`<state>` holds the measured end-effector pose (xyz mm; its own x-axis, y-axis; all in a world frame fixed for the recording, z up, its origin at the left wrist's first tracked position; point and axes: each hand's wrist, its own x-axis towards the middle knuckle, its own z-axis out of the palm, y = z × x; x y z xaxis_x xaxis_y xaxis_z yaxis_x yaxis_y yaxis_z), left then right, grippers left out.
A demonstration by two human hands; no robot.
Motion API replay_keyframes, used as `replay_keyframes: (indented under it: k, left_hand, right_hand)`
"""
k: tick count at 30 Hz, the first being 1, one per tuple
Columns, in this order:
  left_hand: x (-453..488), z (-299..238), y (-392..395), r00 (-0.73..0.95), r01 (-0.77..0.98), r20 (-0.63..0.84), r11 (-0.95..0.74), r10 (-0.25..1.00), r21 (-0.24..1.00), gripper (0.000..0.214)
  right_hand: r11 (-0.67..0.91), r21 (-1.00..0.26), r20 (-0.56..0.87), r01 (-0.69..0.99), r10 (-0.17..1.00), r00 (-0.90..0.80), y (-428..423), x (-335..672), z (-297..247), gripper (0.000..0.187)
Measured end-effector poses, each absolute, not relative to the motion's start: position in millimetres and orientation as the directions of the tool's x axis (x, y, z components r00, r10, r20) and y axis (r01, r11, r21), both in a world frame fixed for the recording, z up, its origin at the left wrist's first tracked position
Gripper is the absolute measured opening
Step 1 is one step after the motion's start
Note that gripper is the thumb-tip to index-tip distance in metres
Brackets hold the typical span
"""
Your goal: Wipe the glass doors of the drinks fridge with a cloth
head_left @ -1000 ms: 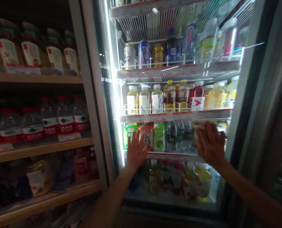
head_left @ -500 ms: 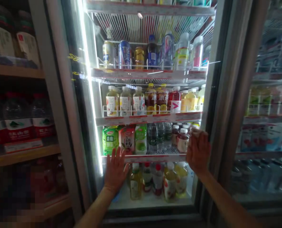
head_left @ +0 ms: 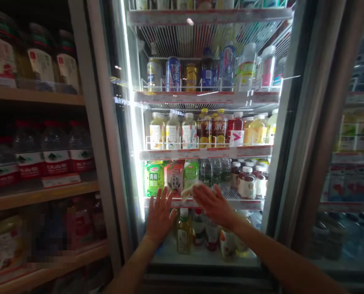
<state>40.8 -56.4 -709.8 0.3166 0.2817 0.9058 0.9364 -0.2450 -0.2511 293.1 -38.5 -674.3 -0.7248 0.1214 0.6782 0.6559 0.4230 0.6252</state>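
Observation:
A glass cooler door (head_left: 129, 134) stands in front of me, with lit shelves of drink bottles (head_left: 200, 130) and cans behind it. My left hand (head_left: 159, 216) lies flat on the glass with its fingers spread, low on the door in front of the green and red cartons (head_left: 163, 177). My right hand (head_left: 214, 204) is just right of it and presses a pale cloth (head_left: 188, 190) against the glass. The cloth sticks out past the fingertips toward the upper left.
Wooden shelves (head_left: 41, 194) on the left carry water bottles with red labels (head_left: 55, 151) and larger jars above. A grey door frame (head_left: 304, 134) rises on the right, with a second glass cooler (head_left: 353, 163) beyond it.
My right hand has slid with the cloth from the door's right edge leftward and down, ending close to my left hand. The left hand has stayed flat on the glass.

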Motion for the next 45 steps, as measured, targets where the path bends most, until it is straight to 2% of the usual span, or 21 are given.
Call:
replay_keyframes:
  k: [2,4,6,9,11,13,16,18,21,24,26,31,33,35,40,43,45]
  left_hand:
    - [26,-712,-60,0.353,0.929,0.886,-0.228,0.301,-0.292,0.064]
    - [8,-714,-63,0.360,0.930,0.876,-0.198,0.321,-0.309,0.060]
    - [-12,-716,-64,0.324,0.946,0.879,-0.153,0.350,-0.287,0.056]
    - [-36,-716,-65,0.239,0.971,0.888,-0.083,0.393,-0.225,0.053]
    - [-48,-717,-66,0.206,0.978,0.885,-0.059,0.417,-0.200,0.052]
    - [-60,-718,-69,0.212,0.977,0.873,-0.062,0.439,-0.206,0.052]
    - [-79,-719,-77,0.206,0.978,0.870,-0.065,0.447,-0.198,0.052]
    - [-94,-716,-83,0.183,0.982,0.883,-0.044,0.433,-0.182,0.052]
    - [-115,-709,-91,0.180,0.980,0.899,0.000,0.400,-0.197,0.051]
    - [-130,-702,-100,0.158,0.982,0.913,0.038,0.376,-0.186,0.051]
    - [-136,-702,-106,0.145,0.984,0.918,0.043,0.370,-0.173,0.053]
    - [-141,-704,-110,0.195,0.976,0.909,0.019,0.367,-0.217,0.054]
    - [-142,-698,-106,0.189,0.978,0.913,0.009,0.362,-0.206,0.053]
    - [-142,-688,-100,0.164,0.984,0.923,0.006,0.347,-0.177,0.053]
    - [-137,-662,-94,0.117,0.991,0.924,0.022,0.363,-0.134,0.052]
    - [-128,-657,-97,0.101,0.993,0.913,0.021,0.396,-0.119,0.052]
    - [-122,-655,-97,0.113,0.991,0.914,0.017,0.391,-0.130,0.051]
  right_hand:
    - [0.492,0.727,0.504,0.478,0.090,-0.859,-43,282,-703,0.059]
    - [0.520,0.765,0.421,0.379,0.042,-0.906,-44,272,-711,0.059]
    - [0.510,0.767,0.435,0.389,0.032,-0.900,-40,259,-693,0.060]
    - [0.454,0.694,0.600,0.559,0.063,-0.797,-30,233,-646,0.062]
    - [0.455,0.639,0.661,0.620,0.089,-0.745,-28,216,-635,0.062]
    - [0.516,0.654,0.612,0.553,0.068,-0.788,-30,203,-653,0.064]
    - [0.613,0.701,0.477,0.363,-0.025,-0.879,-35,184,-706,0.066]
    - [0.637,0.715,0.434,0.288,-0.082,-0.897,-33,165,-730,0.063]
    - [0.625,0.726,0.449,0.286,-0.117,-0.886,-26,126,-721,0.056]
    - [0.623,0.687,0.516,0.373,-0.057,-0.855,-23,93,-697,0.063]
    - [0.628,0.671,0.531,0.394,-0.036,-0.847,-23,83,-700,0.065]
    - [0.596,0.768,0.405,0.235,-0.167,-0.899,-25,90,-741,0.056]
    - [0.581,0.777,0.400,0.241,-0.162,-0.902,-24,94,-728,0.056]
    - [0.570,0.767,0.439,0.295,-0.131,-0.889,-21,95,-692,0.058]
    - [0.537,0.656,0.638,0.530,-0.019,-0.770,-18,91,-591,0.059]
    - [0.520,0.581,0.729,0.626,0.010,-0.684,-21,95,-582,0.063]
    - [0.510,0.626,0.694,0.590,-0.021,-0.719,-24,102,-590,0.064]
